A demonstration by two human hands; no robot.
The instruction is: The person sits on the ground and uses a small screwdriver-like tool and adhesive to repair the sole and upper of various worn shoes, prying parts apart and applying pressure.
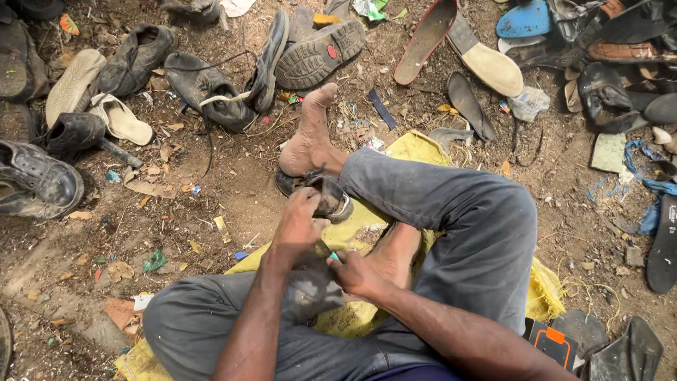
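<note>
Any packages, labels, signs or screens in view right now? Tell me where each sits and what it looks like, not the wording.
Small black box with orange panel: bottom right, by the yellow sack's edge, rectangular.
Red round label: on the grey tread of an upturned shoe sole, top centre.
No signs or screens visible.

View: a single head-worn camera, looking steeply down from above the seated person's lap.
Facing: forward and downward, over both forearms toward the bare dirt ground (233, 183) beyond the feet.
Nearness: close to the left hand (300, 222) and right hand (360, 274), which sit near the frame's lower middle; the grey-trousered legs fill the bottom.
Far edge: the scattered worn dark shoes (204, 85) lie along the top, well apart from the lens.
Shared view: none, only one camera.
</note>
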